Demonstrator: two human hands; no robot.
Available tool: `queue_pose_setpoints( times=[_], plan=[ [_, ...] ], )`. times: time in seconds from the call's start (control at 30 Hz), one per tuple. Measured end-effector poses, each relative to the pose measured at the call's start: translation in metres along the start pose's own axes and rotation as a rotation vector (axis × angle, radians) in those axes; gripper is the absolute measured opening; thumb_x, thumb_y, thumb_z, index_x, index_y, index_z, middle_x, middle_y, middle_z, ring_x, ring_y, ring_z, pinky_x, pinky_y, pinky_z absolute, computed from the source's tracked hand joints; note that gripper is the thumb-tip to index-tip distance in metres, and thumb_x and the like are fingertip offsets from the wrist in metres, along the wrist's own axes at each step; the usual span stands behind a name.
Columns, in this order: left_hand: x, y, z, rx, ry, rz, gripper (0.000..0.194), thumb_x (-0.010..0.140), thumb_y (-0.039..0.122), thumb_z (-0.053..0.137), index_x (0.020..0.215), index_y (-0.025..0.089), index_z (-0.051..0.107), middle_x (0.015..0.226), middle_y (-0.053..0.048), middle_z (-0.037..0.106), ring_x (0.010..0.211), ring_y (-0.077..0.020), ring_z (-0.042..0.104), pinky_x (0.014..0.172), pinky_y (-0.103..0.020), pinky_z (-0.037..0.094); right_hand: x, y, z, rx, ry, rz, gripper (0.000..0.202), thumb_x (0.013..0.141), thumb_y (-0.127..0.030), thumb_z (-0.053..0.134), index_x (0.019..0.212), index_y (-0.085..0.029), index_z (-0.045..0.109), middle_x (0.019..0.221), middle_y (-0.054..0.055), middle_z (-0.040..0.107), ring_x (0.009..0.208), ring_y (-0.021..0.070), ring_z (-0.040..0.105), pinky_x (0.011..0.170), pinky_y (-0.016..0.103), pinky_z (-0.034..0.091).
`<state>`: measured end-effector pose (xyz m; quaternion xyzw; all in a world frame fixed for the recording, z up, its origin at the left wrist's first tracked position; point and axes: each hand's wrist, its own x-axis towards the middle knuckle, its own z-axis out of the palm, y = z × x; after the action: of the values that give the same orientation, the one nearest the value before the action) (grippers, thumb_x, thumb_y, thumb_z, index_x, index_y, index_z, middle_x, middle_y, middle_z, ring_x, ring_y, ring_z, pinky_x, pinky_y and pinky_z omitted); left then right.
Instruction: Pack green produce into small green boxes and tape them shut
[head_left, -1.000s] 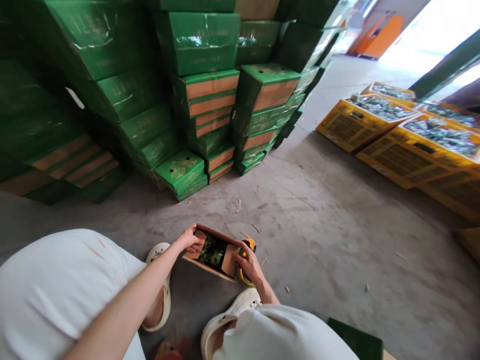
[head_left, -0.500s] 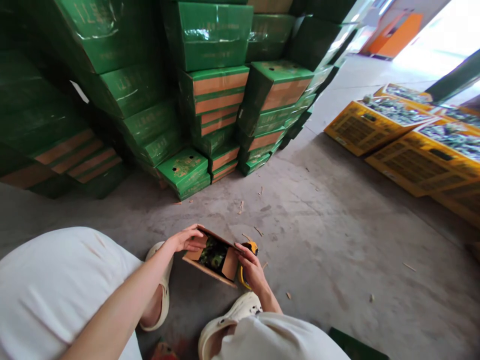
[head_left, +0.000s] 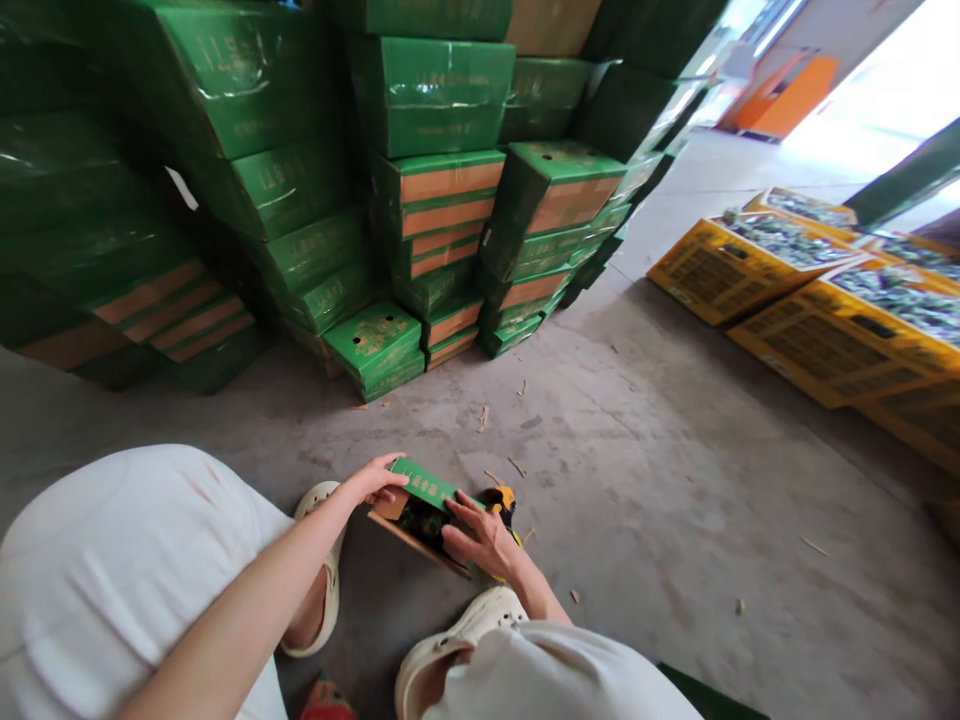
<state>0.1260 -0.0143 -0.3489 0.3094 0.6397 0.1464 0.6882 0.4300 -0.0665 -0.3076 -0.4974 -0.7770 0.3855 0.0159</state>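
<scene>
A small cardboard box point(head_left: 426, 483) stands on the floor between my feet, its printed green flap leaning partly over the opening. Dark green contents point(head_left: 421, 522) show inside, too shaded to name. At the box's left end, my left hand point(head_left: 375, 480) has its fingers closed over the flap's edge and corner. My right hand point(head_left: 484, 538) lies across the right part of the box, fingers spread and touching the flap. Just behind that hand is a yellow and black tool point(head_left: 504, 498), partly covered, its kind unclear.
Stacked green cartons point(head_left: 433, 100) rise ahead and to the left. Yellow crates point(head_left: 817, 330) with a bluish-green load stand at the right. Wood-like scraps point(head_left: 483, 418) lie on the concrete floor. A red object point(head_left: 326, 700) sits near my left shoe point(head_left: 324, 610).
The box's far flap has been tipped inward, so its green printed face now shows. My right hand has moved left over the opening, while my left hand stays at the left end.
</scene>
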Motion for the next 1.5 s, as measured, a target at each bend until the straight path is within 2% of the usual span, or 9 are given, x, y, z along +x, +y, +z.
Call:
queue_pose_setpoints(
  times=[0.2, 0.33, 0.6, 0.83, 1.0, 1.13, 1.23, 1.37, 1.5],
  plan=[
    [0.015, 0.003, -0.004, 0.217, 0.094, 0.094, 0.087, 0.072, 0.031, 0.089, 0.153, 0.026, 0.058, 0.069, 0.004, 0.071, 0.044, -0.0087, 0.051, 0.045, -0.020, 0.034, -0.005, -0.018, 0.013, -0.378, -0.020, -0.071, 0.118, 0.077, -0.091, 0.066, 0.167, -0.021, 0.039, 0.166, 0.022, 0.043, 0.154, 0.0511, 0.033, 0.118, 0.072, 0.035],
    [0.022, 0.004, -0.005, 0.282, 0.102, 0.173, 0.080, 0.070, 0.028, 0.088, 0.147, 0.021, 0.064, 0.102, -0.002, 0.081, 0.081, -0.0177, 0.073, 0.066, -0.023, 0.053, -0.005, -0.011, 0.040, -0.468, 0.103, -0.131, 0.090, 0.099, -0.073, 0.053, 0.168, -0.017, 0.037, 0.169, 0.023, 0.038, 0.156, 0.0424, 0.035, 0.122, 0.065, 0.034],
    [0.026, 0.007, -0.005, 0.486, 0.141, 0.255, 0.079, 0.072, 0.021, 0.081, 0.148, 0.018, 0.062, 0.139, -0.013, 0.072, 0.127, -0.0300, 0.067, 0.106, -0.035, 0.053, 0.026, -0.005, 0.049, -0.556, 0.323, -0.064, 0.059, 0.107, -0.042, 0.055, 0.164, -0.027, 0.045, 0.146, 0.017, 0.063, 0.128, 0.0319, 0.061, 0.116, 0.051, 0.044],
    [0.008, -0.005, 0.030, 0.689, 0.214, 0.392, 0.072, 0.087, 0.014, 0.060, 0.159, 0.022, 0.052, 0.177, -0.014, 0.025, 0.164, -0.0387, 0.016, 0.130, -0.057, 0.022, 0.033, 0.003, 0.056, -0.532, 0.257, 0.002, 0.066, 0.108, -0.040, 0.053, 0.168, -0.044, 0.029, 0.173, 0.010, 0.034, 0.154, 0.0339, 0.039, 0.124, 0.057, 0.031],
    [-0.010, -0.030, 0.051, 1.044, 0.294, 0.555, 0.068, 0.101, 0.025, 0.044, 0.168, 0.018, 0.034, 0.179, -0.015, 0.009, 0.165, -0.0385, 0.001, 0.129, -0.064, 0.020, 0.028, 0.003, 0.049, -0.495, 0.168, -0.070, 0.085, 0.101, -0.067, 0.054, 0.172, -0.033, 0.022, 0.178, 0.014, 0.018, 0.162, 0.0385, 0.021, 0.127, 0.064, 0.022],
    [-0.017, -0.034, 0.049, 1.251, 0.203, 0.586, 0.127, 0.073, 0.069, 0.081, 0.171, 0.017, 0.019, 0.176, -0.023, -0.003, 0.163, -0.0464, -0.005, 0.129, -0.069, 0.004, 0.028, 0.003, 0.044, -0.494, 0.133, -0.102, 0.109, 0.090, -0.083, 0.057, 0.173, -0.025, 0.017, 0.178, 0.017, 0.013, 0.164, 0.0405, 0.013, 0.126, 0.069, 0.015],
    [-0.014, -0.035, 0.047, 1.411, 0.182, 0.617, 0.165, 0.040, 0.060, 0.102, 0.172, 0.017, 0.013, 0.174, -0.028, -0.007, 0.162, -0.0493, -0.009, 0.128, -0.071, -0.002, 0.029, 0.001, 0.047, -0.496, 0.117, -0.094, 0.128, 0.078, -0.085, 0.068, 0.173, -0.019, 0.014, 0.178, 0.021, 0.010, 0.163, 0.0429, 0.012, 0.126, 0.071, 0.013],
    [-0.009, -0.045, 0.048, 1.449, 0.301, 0.698, 0.152, 0.050, 0.044, 0.104, 0.172, 0.019, 0.016, 0.176, -0.027, 0.003, 0.164, -0.0459, -0.001, 0.131, -0.065, 0.007, 0.028, -0.003, 0.059, -0.533, 0.150, -0.045, 0.144, 0.066, -0.072, 0.086, 0.173, -0.010, 0.011, 0.176, 0.027, 0.011, 0.162, 0.0466, 0.015, 0.126, 0.069, 0.013],
    [-0.005, -0.052, 0.045, 1.422, 0.291, 0.775, 0.141, 0.058, 0.042, 0.102, 0.171, 0.019, 0.020, 0.176, -0.026, 0.015, 0.164, -0.0449, 0.005, 0.132, -0.063, 0.011, 0.024, -0.004, 0.067, -0.545, 0.182, -0.047, 0.127, 0.075, -0.061, 0.085, 0.173, -0.016, 0.017, 0.174, 0.028, 0.021, 0.155, 0.0510, 0.028, 0.123, 0.071, 0.017]
  ],
)
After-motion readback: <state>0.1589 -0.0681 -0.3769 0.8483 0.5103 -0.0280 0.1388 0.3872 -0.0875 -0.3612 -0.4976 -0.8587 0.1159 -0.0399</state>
